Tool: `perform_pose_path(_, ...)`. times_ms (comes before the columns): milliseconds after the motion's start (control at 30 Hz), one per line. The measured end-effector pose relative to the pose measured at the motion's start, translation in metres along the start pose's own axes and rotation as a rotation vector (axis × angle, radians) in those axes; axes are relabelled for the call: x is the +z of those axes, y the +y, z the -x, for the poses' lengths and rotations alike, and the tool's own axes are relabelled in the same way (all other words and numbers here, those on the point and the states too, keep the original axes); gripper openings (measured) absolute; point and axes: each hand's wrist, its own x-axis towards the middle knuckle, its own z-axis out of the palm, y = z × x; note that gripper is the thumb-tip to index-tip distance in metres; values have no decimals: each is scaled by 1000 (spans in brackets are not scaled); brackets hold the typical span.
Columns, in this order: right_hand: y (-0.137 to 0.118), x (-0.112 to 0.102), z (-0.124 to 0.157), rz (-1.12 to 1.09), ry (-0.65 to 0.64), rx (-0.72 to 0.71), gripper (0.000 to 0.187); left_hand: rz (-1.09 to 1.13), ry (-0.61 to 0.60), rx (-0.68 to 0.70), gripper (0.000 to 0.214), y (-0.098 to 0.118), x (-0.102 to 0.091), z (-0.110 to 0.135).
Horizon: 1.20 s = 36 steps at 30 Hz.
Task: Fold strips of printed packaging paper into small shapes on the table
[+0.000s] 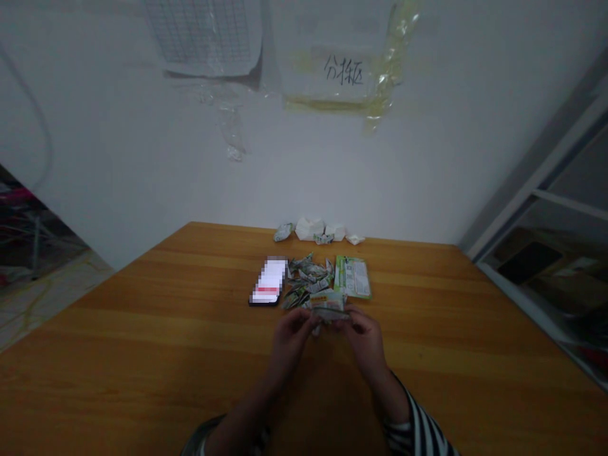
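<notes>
My left hand (293, 332) and my right hand (363, 335) come together above the wooden table, fingers pinched. Between them they hold a small printed packet (330, 313) by its two ends; its silvery-grey edge faces me. Right behind it lies a heap of crumpled green-and-white printed wrappers (310, 275), which the held packet partly covers. A flat green-and-white packet (353, 277) rests to the right of the heap. On the heap's left is a phone (268, 280) with its screen lit and blurred out. The fingertips are dim, so fine detail is lost.
Along the table's (156, 304) far edge stand crumpled white tissues (310, 229) and a crumpled wrapper (284, 232). The white wall behind carries taped papers (342, 69). A metal shelf (551, 196) rises at the right, past the table's edge.
</notes>
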Motion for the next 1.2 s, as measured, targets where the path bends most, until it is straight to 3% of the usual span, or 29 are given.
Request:
perform_pose_path(167, 2, 0, 0, 9, 3, 9, 21, 367, -144, -222, 42, 0, 3, -2)
perform_pose_path(233, 5, 2, 2, 54, 42, 16, 25, 447, -138, -271, 46, 0, 5, -3)
perform_pose_path(433, 9, 10, 9, 40, 119, 139, 38, 455, -86, -244, 54, 0, 7, -1)
perform_pose_path(600, 4, 13, 12, -11, 125, 164, 40, 342, -91, -151, 82, -1, 9, 2)
perform_pose_path(867, -5, 26, 18, -200, 152, 168, 35, 214, -13, -154, 43, -3, 12, 5)
perform_pose_path(1200, -1, 34, 20, -184, 201, 177, 32, 71, 69, -89, 36, -5, 15, 8)
